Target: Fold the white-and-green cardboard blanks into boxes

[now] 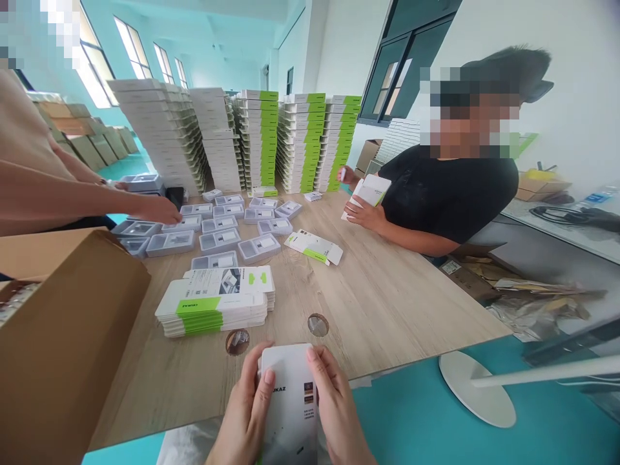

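Observation:
At the table's near edge I hold a white printed packaging box (289, 413) between both hands. My left hand (249, 403) grips its left side, the thumb lying on the front face. My right hand (334, 403) closes on its upper right edge. Ahead to the left lies a stack of flat white-and-green cartons (217, 307). Beyond it, several translucent plastic trays (217, 240) with small white items inside are spread over the tabletop. One white-and-green carton (314, 247) lies apart on the wood, its end flap open.
Tall stacks of white-and-green boxes (259, 142) line the table's far side. A large brown cardboard box (72, 336) stands at left. A co-worker's hand (162, 210) reaches over the trays; a person at right (445, 187) holds a white box. Two round holes pierce the table (397, 303).

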Available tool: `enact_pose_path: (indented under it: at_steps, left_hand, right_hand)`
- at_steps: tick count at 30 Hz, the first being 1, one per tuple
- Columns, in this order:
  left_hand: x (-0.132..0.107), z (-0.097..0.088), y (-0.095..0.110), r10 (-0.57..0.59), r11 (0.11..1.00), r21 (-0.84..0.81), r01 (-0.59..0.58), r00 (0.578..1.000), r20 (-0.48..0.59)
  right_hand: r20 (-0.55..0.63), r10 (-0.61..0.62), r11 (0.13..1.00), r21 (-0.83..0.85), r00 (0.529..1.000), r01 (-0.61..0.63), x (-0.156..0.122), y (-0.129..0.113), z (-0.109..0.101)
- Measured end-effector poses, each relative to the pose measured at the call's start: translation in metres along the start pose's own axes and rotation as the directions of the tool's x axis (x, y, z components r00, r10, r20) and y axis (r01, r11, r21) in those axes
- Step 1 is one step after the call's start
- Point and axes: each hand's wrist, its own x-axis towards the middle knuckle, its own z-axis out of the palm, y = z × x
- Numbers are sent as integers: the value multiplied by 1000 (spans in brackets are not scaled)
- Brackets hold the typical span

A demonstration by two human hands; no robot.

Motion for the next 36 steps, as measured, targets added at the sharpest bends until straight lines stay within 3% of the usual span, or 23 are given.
enact_pose_path:
  at_steps: [3,8,12,17,21,28,32,34,36]
  left_hand:
    - [1,4,-7,33,999,23,-30,990,-140]
    - [3,2,-9,6,999,49,1,989,-148]
    - [2,2,-3,35,999,37,-30,986,-161]
    - [-1,5,-2,30,1000,2,-30,988,-153]
    - [0,4,-9,73,997,-4,-74,985,-158]
    - [5,-8,-24,238,969,73,-238,971,4]
    - [9,-5,-19,321,937,149,-315,947,-16]
    - [15,-2,-12,414,899,175,-400,909,-44]
    - [23,0,-1,534,838,197,-509,840,-97]
  right_hand:
    - [-90,-66,994,-97,994,57,-1,1,5]
    - [-12,-144,979,-147,990,140,-5,11,6]
    - [12,-286,941,-183,958,284,-6,18,4]
    - [54,-482,832,-285,875,476,-4,14,4]
    - [50,-479,840,-262,876,475,-4,12,6]
    - [16,-540,790,-336,841,513,-1,13,6]
    - [-22,-666,681,-426,745,596,7,6,9]
    - [-10,-752,587,-465,660,662,12,-1,11]
    - [10,-833,474,-503,553,723,16,-12,14]
